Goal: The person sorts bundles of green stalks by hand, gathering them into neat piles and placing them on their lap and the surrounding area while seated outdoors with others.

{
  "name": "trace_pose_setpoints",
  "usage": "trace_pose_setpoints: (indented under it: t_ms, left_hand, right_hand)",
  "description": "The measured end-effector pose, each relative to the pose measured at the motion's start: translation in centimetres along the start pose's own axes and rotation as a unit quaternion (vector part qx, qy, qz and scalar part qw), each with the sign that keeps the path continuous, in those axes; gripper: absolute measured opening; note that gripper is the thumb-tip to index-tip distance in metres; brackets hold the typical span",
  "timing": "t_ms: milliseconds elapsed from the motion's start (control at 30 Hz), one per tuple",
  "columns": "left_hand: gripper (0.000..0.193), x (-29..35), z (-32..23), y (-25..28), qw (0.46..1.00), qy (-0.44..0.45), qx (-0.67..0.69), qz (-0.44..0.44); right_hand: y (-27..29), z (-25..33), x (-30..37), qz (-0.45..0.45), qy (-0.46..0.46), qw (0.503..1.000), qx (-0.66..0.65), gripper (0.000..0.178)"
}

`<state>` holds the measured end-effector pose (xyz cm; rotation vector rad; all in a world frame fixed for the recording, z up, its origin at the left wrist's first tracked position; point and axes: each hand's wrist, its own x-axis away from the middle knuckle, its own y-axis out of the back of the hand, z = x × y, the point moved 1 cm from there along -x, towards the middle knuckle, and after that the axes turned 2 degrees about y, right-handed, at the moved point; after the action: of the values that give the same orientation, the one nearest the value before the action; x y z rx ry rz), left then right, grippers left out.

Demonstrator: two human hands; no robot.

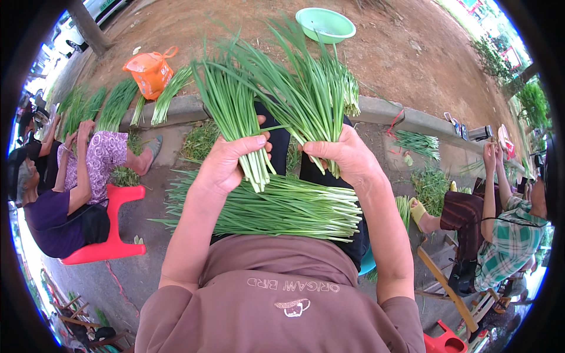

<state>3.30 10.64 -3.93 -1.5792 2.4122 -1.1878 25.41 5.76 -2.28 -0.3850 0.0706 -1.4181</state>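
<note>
My left hand (232,159) is closed around the pale stems of a bunch of garlic chives (226,103), its green leaves pointing away from me. In my right hand (341,154) is a second bunch of garlic chives (309,100), held near its stem ends, with the leaves fanning up and to the left. The two bunches are side by side, their leaves crossing at the far end. A thick pile of garlic chives (271,207) lies across my lap, stem ends to the right. Parts of both hands' fingers are hidden behind the bunches.
A stone curb (376,112) runs ahead, with dirt beyond it. A green basin (325,25) and an orange bag (150,73) stand there, near more chives (120,105). People sit on both sides, one on a red stool (112,235). Loose trimmings (429,191) litter the ground.
</note>
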Motion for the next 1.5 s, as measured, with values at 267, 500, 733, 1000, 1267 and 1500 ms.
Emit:
trace_pose_setpoints:
  t_ms: [267, 500, 733, 1000, 1267, 1500]
  left_hand:
    - [0.036, 0.7, -9.6, 6.5, 0.933, -0.09, 0.329, 0.114]
    - [0.017, 4.6, -14.0, 13.4, 0.908, -0.216, 0.36, 0.02]
    - [0.037, 2.7, -4.8, 2.4, 0.97, -0.108, 0.217, 0.023]
    - [0.051, 3.2, 3.0, -3.3, 0.997, -0.01, 0.063, 0.031]
    - [0.036, 3.2, 4.1, -3.2, 0.999, -0.008, 0.009, 0.051]
    - [0.045, 2.8, 1.7, -0.3, 0.996, 0.016, 0.079, 0.035]
  right_hand:
    - [3.9, 1.3, 1.4, -0.081, 0.007, 0.996, -0.041, 0.03]
    - [13.8, 3.7, 4.3, -0.23, 0.192, 0.874, -0.383, 0.036]
    - [7.4, 2.4, 4.4, -0.05, 0.145, 0.873, -0.463, 0.029]
    - [-0.9, 1.4, 3.9, -0.042, 0.012, 0.996, -0.074, 0.026]
    - [-2.9, -0.4, 3.4, 0.03, -0.016, 0.999, 0.038, 0.024]
    - [1.5, 0.4, 2.8, -0.025, -0.036, 0.999, -0.002, 0.025]
